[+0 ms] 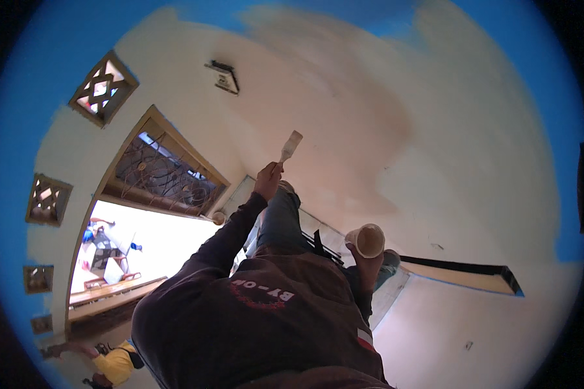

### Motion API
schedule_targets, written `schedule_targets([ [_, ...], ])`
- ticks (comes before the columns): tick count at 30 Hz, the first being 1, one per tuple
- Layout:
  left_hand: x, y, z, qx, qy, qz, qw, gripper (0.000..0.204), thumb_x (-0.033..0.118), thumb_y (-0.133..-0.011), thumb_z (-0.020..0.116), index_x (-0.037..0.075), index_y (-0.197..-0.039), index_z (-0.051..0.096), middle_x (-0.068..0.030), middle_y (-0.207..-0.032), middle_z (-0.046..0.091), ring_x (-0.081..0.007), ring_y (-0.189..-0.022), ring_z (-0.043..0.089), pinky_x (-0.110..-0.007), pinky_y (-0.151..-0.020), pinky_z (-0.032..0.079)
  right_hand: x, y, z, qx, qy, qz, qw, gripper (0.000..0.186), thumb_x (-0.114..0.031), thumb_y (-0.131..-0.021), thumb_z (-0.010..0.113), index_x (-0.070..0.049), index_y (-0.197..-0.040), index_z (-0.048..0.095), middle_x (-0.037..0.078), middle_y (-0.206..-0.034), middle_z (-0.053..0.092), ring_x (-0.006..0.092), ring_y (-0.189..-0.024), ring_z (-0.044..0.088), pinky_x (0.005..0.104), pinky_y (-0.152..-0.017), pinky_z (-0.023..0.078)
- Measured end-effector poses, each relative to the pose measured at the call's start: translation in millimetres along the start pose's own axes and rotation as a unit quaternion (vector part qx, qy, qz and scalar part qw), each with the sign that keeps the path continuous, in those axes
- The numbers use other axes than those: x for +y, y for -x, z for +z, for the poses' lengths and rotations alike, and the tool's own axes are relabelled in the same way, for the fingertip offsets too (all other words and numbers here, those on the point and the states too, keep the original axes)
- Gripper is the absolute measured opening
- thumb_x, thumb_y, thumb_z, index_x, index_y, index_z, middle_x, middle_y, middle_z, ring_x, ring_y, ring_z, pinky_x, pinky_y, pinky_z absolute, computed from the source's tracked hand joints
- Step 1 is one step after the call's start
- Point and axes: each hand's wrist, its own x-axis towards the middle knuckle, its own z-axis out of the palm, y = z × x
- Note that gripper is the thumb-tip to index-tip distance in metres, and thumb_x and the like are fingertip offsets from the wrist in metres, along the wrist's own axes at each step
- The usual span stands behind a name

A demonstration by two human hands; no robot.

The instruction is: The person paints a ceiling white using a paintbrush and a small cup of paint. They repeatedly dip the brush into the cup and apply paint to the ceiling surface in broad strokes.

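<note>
My left hand (268, 180) is closed round the handle of a paintbrush (291, 146), whose bristle end points up and away from me. Pale paint coats the brush, and it stands in front of the wall (331, 117); whether it touches, I cannot tell. In my right hand (368, 267) is a whitish plastic cup (366, 240), its open mouth showing pale paint on the inside. That wall is cream and light brown in patches, with bright blue left at its upper parts.
A socket box (224, 78) sits on the wall. To the left are an open doorway (136, 240), a scrollwork grille (162, 172) above it and several vent blocks (104, 89). Dark bars (321, 243) stand by my legs. A person in yellow (117, 363) is at the lower left.
</note>
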Motion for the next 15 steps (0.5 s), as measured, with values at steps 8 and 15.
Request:
schedule_targets([
  [8, -12.5, 30.0, 32.6, -0.105, -0.043, 0.046, 0.992, 0.036, 0.033, -0.104, 0.051, 0.001, -0.088, 0.058, -0.0061, -0.066, 0.057, -0.0153, -0.059, 0.056, -0.033, -0.058, 0.045, 19.0, 6.0, -5.7, 0.035, -0.009, -0.005, 0.999, 0.064, -0.020, -0.072, 0.092, 0.001, -0.123, 0.060, 0.013, -0.117, 0.069, 0.0213, -0.108, 0.066, 0.0358, -0.091, 0.054],
  [15, -4.0, 59.4, 47.6, -0.216, -0.072, 0.058, 0.972, 0.032, 0.030, -0.105, 0.050, 0.002, -0.092, 0.058, -0.0081, -0.071, 0.068, -0.0187, -0.065, 0.067, -0.035, -0.063, 0.051, 26.0, 7.9, -22.9, 0.068, 0.022, -0.039, 0.997, 0.067, -0.021, -0.070, 0.093, 0.001, -0.124, 0.059, 0.014, -0.111, 0.072, 0.0237, -0.103, 0.069, 0.0367, -0.088, 0.055],
])
